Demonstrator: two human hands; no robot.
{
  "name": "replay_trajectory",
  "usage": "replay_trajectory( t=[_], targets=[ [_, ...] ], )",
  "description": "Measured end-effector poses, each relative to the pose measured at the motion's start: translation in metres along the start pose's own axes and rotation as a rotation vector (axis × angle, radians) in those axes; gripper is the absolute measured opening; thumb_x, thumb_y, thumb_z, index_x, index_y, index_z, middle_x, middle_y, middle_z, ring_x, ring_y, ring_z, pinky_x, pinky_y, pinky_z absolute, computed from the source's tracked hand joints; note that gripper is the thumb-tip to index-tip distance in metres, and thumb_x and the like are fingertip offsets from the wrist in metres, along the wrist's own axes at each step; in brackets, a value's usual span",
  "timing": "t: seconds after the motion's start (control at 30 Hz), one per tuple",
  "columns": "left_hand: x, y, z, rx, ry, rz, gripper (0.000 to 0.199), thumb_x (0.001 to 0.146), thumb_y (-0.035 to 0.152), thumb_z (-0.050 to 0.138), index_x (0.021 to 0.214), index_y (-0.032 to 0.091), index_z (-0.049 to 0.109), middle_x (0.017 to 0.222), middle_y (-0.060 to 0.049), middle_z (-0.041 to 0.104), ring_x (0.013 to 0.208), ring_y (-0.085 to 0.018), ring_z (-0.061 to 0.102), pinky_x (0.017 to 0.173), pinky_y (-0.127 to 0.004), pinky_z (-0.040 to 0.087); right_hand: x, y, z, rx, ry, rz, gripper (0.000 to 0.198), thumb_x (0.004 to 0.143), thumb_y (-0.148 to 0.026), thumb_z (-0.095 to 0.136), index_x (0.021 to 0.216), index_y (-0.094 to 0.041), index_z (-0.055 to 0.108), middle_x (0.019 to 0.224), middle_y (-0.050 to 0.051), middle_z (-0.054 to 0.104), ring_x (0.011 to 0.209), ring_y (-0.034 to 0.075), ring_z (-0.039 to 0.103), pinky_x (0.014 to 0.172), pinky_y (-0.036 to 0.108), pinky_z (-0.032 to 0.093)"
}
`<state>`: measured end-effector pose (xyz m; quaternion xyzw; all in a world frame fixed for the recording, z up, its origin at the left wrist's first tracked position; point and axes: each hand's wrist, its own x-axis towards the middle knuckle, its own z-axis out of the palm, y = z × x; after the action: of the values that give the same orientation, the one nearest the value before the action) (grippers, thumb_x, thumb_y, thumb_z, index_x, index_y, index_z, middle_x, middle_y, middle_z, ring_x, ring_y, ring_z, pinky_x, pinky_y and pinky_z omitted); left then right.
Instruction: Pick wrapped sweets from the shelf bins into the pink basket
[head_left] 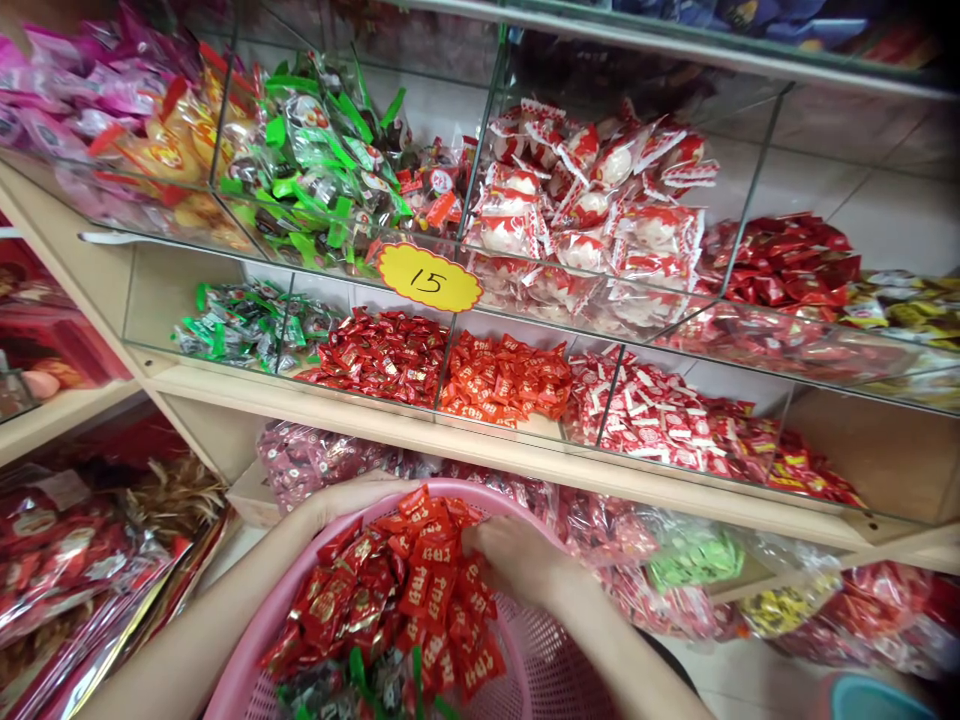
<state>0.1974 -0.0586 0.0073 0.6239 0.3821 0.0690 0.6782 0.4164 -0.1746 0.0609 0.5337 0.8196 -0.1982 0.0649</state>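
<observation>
A pink plastic basket (247,600) stands below the shelf edge, tilted in view. My left hand (364,493) is closed over its far left rim. Inside lie glossy dark-red candy packets (341,590), orange-red candy packets (433,580) with gold lettering, and clear packets with green ends (367,685) nearest me. My right hand (514,555) reaches into the basket from the right, against the orange-red packets. Its fingertips are blurred and partly hidden among them, so their grip does not show.
A glass-fronted shelf bin of orange-red packets (506,375) sits ahead, beside dark-red packets (382,350) and pink-white ones (652,415). Above hangs a yellow price tag (429,277) marked 15. Bagged goods (622,530) fill the space under the wooden ledge (360,425). A teal rim (889,695) shows lower right.
</observation>
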Motion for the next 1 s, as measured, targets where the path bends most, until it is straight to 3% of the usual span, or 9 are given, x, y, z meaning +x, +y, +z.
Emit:
replay_trajectory(
  t=[0.23,0.5,0.63,0.77,0.9,1.0],
  targets=[
    [0.0,0.001,0.001,0.044,0.021,0.047,0.049,0.079,0.053,0.055,0.104,0.013,0.069,0.104,-0.007,0.068,0.098,-0.023,0.061,0.09,-0.031,0.045,0.002,-0.003,-0.002,-0.029,-0.014,0.052,0.03,0.068,-0.001,0.054,0.095,-0.014,0.059,0.089,0.01,0.066,0.08,0.022,0.058,0.064,0.03,0.04],
    [0.004,-0.009,-0.001,0.011,0.051,0.009,0.05,0.076,0.057,0.057,0.096,0.014,0.071,0.093,-0.007,0.07,0.081,-0.02,0.063,0.078,-0.028,0.047,0.0,0.001,-0.007,0.067,0.038,0.052,0.021,0.068,-0.007,0.06,0.086,-0.018,0.058,0.084,0.005,0.063,0.078,0.019,0.055,0.062,0.027,0.037],
    [0.007,-0.011,-0.003,0.069,0.059,0.044,0.05,0.076,0.058,0.055,0.087,0.012,0.072,0.083,-0.006,0.071,0.072,-0.018,0.061,0.069,-0.025,0.046,-0.007,-0.005,-0.02,0.238,0.173,-0.041,0.004,0.077,-0.02,0.057,0.081,-0.021,0.057,0.073,-0.002,0.059,0.065,0.012,0.049,0.056,0.023,0.031],
    [0.005,-0.008,-0.002,0.041,0.02,0.073,0.048,0.077,0.054,0.055,0.097,0.013,0.071,0.091,-0.005,0.07,0.079,-0.019,0.062,0.074,-0.025,0.046,-0.007,-0.006,-0.043,0.336,0.372,-0.093,0.009,0.086,-0.027,0.049,0.086,-0.022,0.056,0.06,-0.006,0.051,0.054,0.01,0.043,0.052,0.022,0.028],
    [0.001,-0.004,-0.001,0.002,0.002,0.048,0.051,0.077,0.055,0.056,0.1,0.013,0.071,0.094,-0.006,0.07,0.084,-0.021,0.062,0.079,-0.028,0.047,0.007,0.012,-0.076,0.33,0.603,-0.074,0.007,0.084,-0.024,0.049,0.084,-0.02,0.055,0.059,-0.006,0.051,0.053,0.009,0.044,0.054,0.021,0.03],
    [0.0,-0.004,-0.001,0.007,0.011,0.052,0.052,0.074,0.057,0.057,0.096,0.012,0.072,0.097,-0.007,0.07,0.088,-0.022,0.062,0.083,-0.029,0.046,0.03,0.035,-0.096,0.321,0.666,-0.021,0.008,0.08,-0.025,0.053,0.081,-0.018,0.056,0.058,-0.005,0.05,0.053,0.009,0.042,0.053,0.021,0.03]
  ],
)
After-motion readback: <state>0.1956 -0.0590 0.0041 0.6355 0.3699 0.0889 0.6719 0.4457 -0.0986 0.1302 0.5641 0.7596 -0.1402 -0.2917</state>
